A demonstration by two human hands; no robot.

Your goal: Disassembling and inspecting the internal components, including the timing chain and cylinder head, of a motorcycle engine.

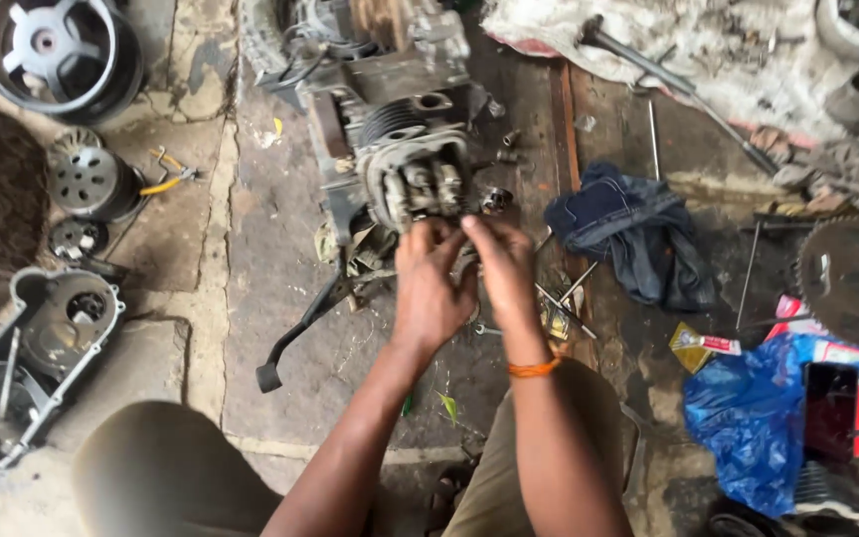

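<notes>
A greasy small engine (390,109) lies on the stone floor at top centre, its cylinder head (420,184) facing me. My left hand (429,288) and my right hand (504,273) are raised together just below the head, fingertips touching its lower edge. The fingers are pinched close, and whatever small part they may hold is hidden. An orange thread band circles my right wrist. A black kick lever (300,333) juts from under the engine toward the lower left.
A dark blue rag (633,234) lies right of the engine, with loose rods and bolts (569,293) beside it. A sprocket (852,278), blue plastic bag (758,413) and phone (829,410) sit at right. Engine cover (47,343), clutch drum (86,179), wheel rim (52,50) and yellow pliers (166,179) lie left.
</notes>
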